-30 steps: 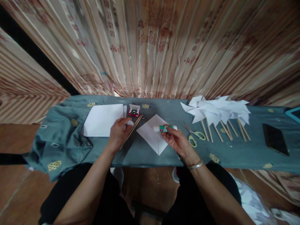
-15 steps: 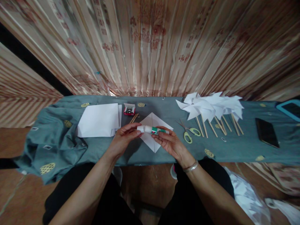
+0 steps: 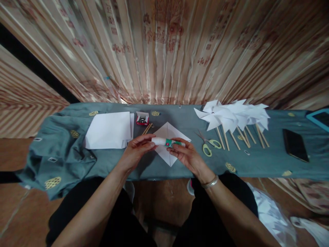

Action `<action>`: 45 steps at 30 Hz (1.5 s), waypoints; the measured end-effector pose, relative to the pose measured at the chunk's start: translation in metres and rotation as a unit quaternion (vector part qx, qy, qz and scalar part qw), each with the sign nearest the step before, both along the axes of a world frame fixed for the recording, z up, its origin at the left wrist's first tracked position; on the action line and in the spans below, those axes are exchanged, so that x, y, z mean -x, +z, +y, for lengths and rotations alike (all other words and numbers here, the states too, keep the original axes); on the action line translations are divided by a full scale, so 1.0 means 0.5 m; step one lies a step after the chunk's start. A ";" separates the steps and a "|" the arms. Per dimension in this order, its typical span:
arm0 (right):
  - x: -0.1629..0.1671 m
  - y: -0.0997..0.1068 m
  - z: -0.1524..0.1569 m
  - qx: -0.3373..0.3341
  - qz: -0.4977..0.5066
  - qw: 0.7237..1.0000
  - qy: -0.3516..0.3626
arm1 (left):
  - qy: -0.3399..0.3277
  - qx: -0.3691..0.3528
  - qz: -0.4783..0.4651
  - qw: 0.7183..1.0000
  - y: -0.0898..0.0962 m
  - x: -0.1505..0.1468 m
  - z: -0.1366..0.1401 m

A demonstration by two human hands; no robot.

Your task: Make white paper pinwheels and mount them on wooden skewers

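A white and green glue stick (image 3: 161, 141) lies level between my hands, above the table. My left hand (image 3: 136, 150) pinches its white cap end between thumb and fingers. The green end sits in my right hand (image 3: 189, 155), whose fingers close round it. Under it, a folded white paper square (image 3: 168, 129) rests cornerwise on the cloth, with crease lines meeting near its middle; the hands and glue stick hide part of it. To the right of my right hand are scissors (image 3: 207, 143) with light green handles, their blades slightly apart.
A stack of white paper (image 3: 108, 130) lies left, near a small red box (image 3: 142, 118) of dark metal pieces and some wooden sticks (image 3: 147, 128). Several paper pinwheels (image 3: 221, 115) on sticks lie right, then a dark phone (image 3: 295, 145). A curtain (image 3: 164, 68) hangs behind the cloth-covered table.
The gap between the cap and the glue stick's body has closed; the white part now looks continuous. Both hands stay in nearly the same place. The view shifts slightly.
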State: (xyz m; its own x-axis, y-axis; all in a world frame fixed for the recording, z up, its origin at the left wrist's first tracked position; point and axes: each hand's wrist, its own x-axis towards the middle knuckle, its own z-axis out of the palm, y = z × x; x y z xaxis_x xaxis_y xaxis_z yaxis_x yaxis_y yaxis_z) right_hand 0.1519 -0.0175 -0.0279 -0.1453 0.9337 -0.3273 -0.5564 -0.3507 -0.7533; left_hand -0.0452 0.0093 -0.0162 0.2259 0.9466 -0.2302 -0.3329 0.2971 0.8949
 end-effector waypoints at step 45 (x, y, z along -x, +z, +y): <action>-0.015 -0.026 -0.010 -0.208 -0.412 0.886 0.037 | 0.172 -0.169 0.417 0.876 -0.054 0.125 0.016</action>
